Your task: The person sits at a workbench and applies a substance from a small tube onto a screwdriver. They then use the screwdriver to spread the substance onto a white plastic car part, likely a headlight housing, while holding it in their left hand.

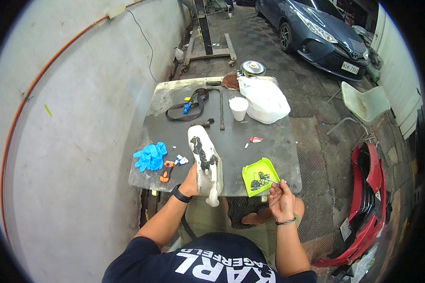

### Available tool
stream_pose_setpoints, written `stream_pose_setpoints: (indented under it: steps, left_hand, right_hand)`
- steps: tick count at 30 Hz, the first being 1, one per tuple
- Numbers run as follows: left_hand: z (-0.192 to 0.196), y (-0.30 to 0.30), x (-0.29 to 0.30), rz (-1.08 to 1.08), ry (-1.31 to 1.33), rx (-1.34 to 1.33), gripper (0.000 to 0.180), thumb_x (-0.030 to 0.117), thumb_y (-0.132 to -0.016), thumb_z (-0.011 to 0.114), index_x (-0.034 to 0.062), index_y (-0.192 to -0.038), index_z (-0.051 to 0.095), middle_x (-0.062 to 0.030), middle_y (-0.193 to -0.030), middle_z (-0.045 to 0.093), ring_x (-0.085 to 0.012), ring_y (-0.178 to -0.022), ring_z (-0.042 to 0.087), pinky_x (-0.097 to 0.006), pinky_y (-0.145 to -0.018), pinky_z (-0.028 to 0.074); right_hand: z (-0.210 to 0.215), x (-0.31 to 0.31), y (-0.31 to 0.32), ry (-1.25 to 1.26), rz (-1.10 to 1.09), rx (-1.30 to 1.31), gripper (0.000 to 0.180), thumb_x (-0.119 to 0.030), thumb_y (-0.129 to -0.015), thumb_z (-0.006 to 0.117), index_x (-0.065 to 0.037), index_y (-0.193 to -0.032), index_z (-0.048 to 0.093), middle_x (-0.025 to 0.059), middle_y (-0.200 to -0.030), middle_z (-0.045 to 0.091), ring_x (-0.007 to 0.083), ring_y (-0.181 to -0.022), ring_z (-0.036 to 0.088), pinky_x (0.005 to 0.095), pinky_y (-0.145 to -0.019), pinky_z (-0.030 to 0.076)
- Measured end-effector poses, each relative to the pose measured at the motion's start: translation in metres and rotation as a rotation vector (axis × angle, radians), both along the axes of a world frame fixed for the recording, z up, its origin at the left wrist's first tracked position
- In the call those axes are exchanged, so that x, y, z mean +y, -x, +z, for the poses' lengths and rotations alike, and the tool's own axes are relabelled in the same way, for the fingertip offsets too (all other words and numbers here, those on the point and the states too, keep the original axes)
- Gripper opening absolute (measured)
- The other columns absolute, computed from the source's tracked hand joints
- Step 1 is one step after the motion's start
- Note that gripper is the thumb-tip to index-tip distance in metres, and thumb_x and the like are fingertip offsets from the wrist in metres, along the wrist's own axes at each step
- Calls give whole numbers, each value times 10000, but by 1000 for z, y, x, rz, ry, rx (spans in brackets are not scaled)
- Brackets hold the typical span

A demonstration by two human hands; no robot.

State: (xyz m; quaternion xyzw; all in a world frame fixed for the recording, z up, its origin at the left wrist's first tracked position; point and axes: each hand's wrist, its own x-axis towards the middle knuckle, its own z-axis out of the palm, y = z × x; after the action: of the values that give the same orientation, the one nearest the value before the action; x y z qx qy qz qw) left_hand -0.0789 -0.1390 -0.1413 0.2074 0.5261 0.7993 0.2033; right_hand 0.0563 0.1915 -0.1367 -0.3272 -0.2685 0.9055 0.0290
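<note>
My left hand (191,181) is wrapped round the side of a long white object (216,165) whose kind I cannot make out. It has a rounded far end and a knobby near end, and thick black smears run along its upper face. My right hand (281,200) pinches a thin dark stick-like tool (271,180), its tip at black paste (259,181) in a lime-green tray (264,166) shaped like a dustpan. Left of the white object lie an orange-and-black utility knife (166,171), small white-and-blue pieces (180,160) and crumpled blue gloves (151,156).
The grey table (198,139) also bears a black strap (200,99), a metal wrench bar (222,111), a white cup (239,107), a white plastic bag (265,100) and a red packet (256,139). A wall (80,122) rises at left; a red bumper (370,207) and chair (366,101) stand right.
</note>
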Motion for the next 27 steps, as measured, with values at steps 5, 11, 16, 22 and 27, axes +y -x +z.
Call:
stream_pose_setpoints:
  steps: [5,11,16,22,27]
  left_hand:
    - [-5,0,3,17,149,183,844,-3,-752,907,82,-1471,473,-81,-1397,570,-227,-1362,516,-393,-1144,472]
    - [-29,4,-6,70,215,240,805,12,-779,888,61,-1463,466,-98,-1431,568,-216,-1331,537,-390,-1098,510]
    - [23,-1,4,126,370,333,689,64,-818,852,35,-1431,539,-105,-1417,621,-164,-1179,617,-364,-1031,518]
    - [23,0,3,102,422,248,738,67,-813,868,14,-1470,535,-113,-1426,632,-173,-1209,619,-376,-1053,508]
    - [30,-2,8,159,499,403,708,54,-817,853,13,-1457,554,-123,-1445,633,-199,-1254,621,-378,-1075,497]
  right_hand:
    - [-9,0,1,4,12,-35,162,-271,-1044,686,-115,-1043,641,68,-905,771,184,-757,755,302,-583,581]
    - [-13,0,4,19,10,-5,160,-268,-1047,680,-110,-1032,662,66,-882,772,180,-734,757,302,-572,599]
    - [-24,9,-2,28,-2,-3,188,-275,-1053,669,-89,-1033,675,59,-871,774,166,-726,754,296,-585,611]
    - [-27,11,-4,38,1,-20,198,-277,-1061,657,-82,-1032,679,62,-863,773,168,-726,753,299,-597,613]
    - [-24,10,-6,26,10,-14,193,-279,-1062,657,-87,-1048,668,64,-868,771,176,-734,753,303,-597,606]
